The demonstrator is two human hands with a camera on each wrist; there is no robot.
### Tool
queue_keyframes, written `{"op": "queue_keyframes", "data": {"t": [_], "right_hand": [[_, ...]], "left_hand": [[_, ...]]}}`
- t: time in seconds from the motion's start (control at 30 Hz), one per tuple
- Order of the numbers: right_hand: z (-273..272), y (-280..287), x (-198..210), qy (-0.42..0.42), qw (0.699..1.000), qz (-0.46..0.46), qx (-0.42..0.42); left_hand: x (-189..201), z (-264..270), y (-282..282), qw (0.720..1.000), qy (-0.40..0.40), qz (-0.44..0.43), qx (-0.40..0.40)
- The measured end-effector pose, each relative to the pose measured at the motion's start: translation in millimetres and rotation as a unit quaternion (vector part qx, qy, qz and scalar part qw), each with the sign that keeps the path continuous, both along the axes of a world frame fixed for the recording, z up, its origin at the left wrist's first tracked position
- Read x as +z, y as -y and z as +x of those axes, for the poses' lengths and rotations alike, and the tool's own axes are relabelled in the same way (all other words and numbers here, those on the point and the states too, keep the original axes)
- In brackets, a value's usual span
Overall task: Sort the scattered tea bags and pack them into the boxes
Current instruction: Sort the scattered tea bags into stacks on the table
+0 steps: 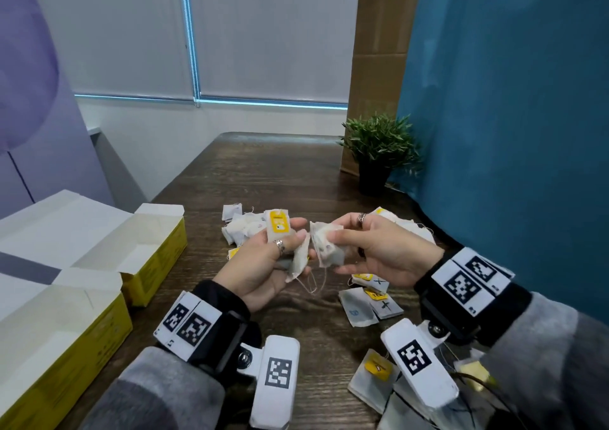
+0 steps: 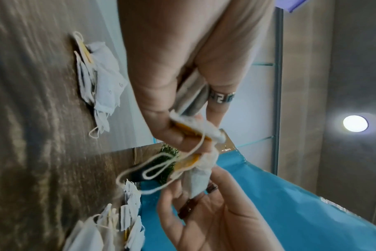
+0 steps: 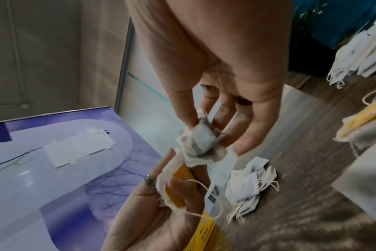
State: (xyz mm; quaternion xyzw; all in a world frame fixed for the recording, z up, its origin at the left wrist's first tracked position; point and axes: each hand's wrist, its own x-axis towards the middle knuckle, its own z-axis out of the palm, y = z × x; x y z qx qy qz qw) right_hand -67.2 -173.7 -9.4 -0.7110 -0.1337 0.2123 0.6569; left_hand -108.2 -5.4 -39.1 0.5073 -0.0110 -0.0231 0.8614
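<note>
Above the middle of the dark wooden table (image 1: 263,172), my left hand (image 1: 293,232) grips a small stack of white tea bags; the top one (image 1: 279,228) carries a yellow tag. Close to its right, my right hand (image 1: 336,235) pinches another white tea bag (image 1: 324,246) between thumb and fingers. Strings hang from both bundles and loop together (image 2: 155,171). The right wrist view shows the pinched bag (image 3: 202,142) just above the left hand's yellow-tagged bag (image 3: 178,185). Two open yellow boxes (image 1: 158,228) (image 1: 82,324) stand at the left, both empty inside as far as I can see.
Loose tea bags lie in a pile behind my hands (image 1: 244,228), at the right (image 1: 398,223), in front (image 1: 369,298) and near the table's front edge (image 1: 372,377). A potted plant (image 1: 379,153) stands at the back right beside a blue partition (image 1: 510,100).
</note>
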Motion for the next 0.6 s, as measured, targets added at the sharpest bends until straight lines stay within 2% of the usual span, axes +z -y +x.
{"op": "queue_keyframes", "data": {"t": [0.13,0.2,0.27,0.3,0.37,0.47,0.6], "right_hand": [[4.0,4.9,9.4,0.104,0.989,0.048,-0.097],[3.6,12.1,19.8,0.086,0.985,0.113,-0.099],[-0.3,17.7,29.4,0.03,0.982,0.176,-0.069],[-2.9,18.3,31.2,0.001,0.983,0.179,-0.05],[-8.5,13.8,30.1,-0.039,0.992,0.12,-0.004],[-12.4,1.7,16.1,-0.056,0.995,0.008,0.076],[-11.7,-9.4,1.0,-0.023,0.995,-0.019,0.1]], "left_hand": [[6.4,-1.3,-5.9,0.991,-0.054,-0.119,-0.032],[8.1,-2.5,-8.1,0.984,-0.066,-0.16,-0.047],[7.8,-2.1,-8.1,0.983,-0.067,-0.166,-0.048],[7.4,-1.6,-7.2,0.984,-0.067,-0.162,-0.044],[6.7,-0.7,-4.8,0.985,-0.062,-0.154,-0.036],[5.5,-0.7,-2.8,0.986,-0.046,-0.156,-0.035],[4.9,-2.4,-2.8,0.986,-0.004,-0.159,-0.05]]}}
